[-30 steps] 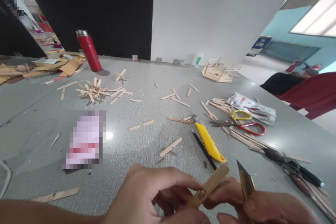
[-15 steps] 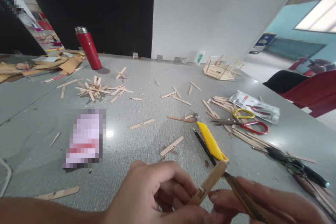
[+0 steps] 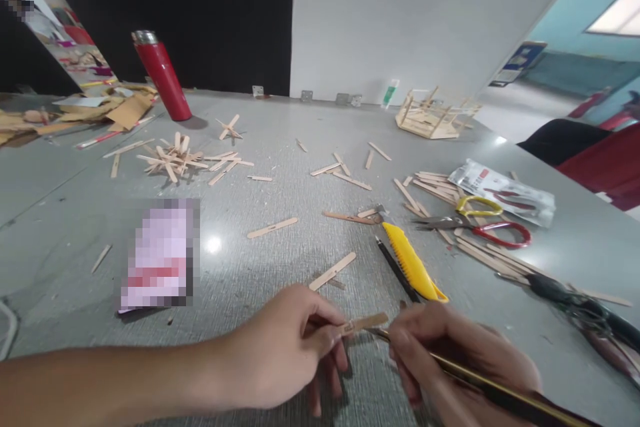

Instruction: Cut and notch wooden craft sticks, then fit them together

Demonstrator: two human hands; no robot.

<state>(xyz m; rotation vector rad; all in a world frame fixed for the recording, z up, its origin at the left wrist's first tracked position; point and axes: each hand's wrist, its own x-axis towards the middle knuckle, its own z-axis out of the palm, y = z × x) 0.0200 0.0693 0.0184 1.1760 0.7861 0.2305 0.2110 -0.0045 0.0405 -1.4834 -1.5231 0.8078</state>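
My left hand (image 3: 290, 347) pinches a short wooden craft stick (image 3: 367, 322) and presses it flat on the grey table (image 3: 280, 260) near its front edge. My right hand (image 3: 450, 353) is closed round a thin craft knife (image 3: 480, 380) with a yellow and black handle. The knife's tip meets the stick close to my left fingertips. Both hands sit side by side at the bottom of the view.
A yellow utility knife (image 3: 413, 261) and a black pen (image 3: 397, 270) lie just beyond my hands. Scissors (image 3: 475, 227), a plastic packet (image 3: 503, 192) and loose sticks lie right. A stick pile (image 3: 175, 160), red flask (image 3: 160, 77) and stick frame (image 3: 433, 117) stand farther back.
The stick was held up in the air before; now it lies flat on the table. My right hand has turned the knife down so its tip touches the stick.
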